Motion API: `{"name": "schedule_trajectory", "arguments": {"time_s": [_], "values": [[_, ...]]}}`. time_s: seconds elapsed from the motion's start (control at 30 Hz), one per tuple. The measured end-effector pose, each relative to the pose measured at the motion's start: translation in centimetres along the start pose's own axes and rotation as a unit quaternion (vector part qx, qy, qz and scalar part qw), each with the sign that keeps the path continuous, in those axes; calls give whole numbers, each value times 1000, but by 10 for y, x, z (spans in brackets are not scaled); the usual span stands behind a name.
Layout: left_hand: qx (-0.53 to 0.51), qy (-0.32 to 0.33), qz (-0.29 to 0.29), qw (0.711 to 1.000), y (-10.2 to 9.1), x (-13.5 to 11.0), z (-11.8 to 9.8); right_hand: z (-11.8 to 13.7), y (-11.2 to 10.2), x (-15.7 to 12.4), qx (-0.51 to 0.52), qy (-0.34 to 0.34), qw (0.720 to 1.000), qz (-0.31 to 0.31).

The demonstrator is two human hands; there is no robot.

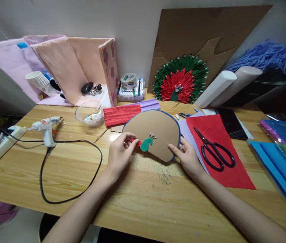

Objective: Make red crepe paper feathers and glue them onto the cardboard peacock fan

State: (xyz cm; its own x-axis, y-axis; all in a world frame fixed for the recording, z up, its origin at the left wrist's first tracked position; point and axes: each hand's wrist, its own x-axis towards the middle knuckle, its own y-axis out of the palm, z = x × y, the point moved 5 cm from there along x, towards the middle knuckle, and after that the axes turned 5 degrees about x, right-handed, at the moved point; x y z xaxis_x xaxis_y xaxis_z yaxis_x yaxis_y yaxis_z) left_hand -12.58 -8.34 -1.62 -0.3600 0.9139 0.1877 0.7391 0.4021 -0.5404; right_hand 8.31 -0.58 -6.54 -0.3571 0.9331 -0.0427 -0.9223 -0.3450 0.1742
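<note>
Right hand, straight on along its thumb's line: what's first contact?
The right hand already grips the cardboard piece at its edge. Straight on across that face, it would probably meet the green peacock cutout next, crest first. Depth is hard to judge; the thumb might pass just over it.

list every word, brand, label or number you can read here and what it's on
No text can be read for certain.
White round roll with green-and-blue printing: marks are there, too small and blurred to read.
White plastic glue gun: no legible lettering.
Tan cardboard piece with a blue edge: no lettering on the side shown.
</note>
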Motion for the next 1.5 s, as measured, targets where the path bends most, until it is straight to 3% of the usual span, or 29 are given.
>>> {"name": "schedule_trajectory", "arguments": {"time_s": [0.7,0.8,0.87,1.0,1.07,1.17,1.23,1.5], "values": [[34,29,-7,999,1,-2,-2,0,-2,0,-5,-20,1000,-2],[63,58,-46,995,-5,-1,-8,0,-2,1,-2,-21,1000,-2],[74,58,-102,990,-12,0,-10,0,-2,1,-1,-22,1000,-1],[6,-53,-213,976,-24,2,8,0,-2,1,-3,-21,1000,-4],[-88,-128,-173,973,-18,6,21,0,-2,0,1,-20,1000,-3],[-233,-226,-3,946,6,7,30,0,-2,0,4,-20,1000,0],[-277,-258,69,923,18,5,28,0,-2,0,8,-20,1000,0],[-280,-234,66,929,21,3,22,-1,-2,1,19,-15,1000,-4]]}}
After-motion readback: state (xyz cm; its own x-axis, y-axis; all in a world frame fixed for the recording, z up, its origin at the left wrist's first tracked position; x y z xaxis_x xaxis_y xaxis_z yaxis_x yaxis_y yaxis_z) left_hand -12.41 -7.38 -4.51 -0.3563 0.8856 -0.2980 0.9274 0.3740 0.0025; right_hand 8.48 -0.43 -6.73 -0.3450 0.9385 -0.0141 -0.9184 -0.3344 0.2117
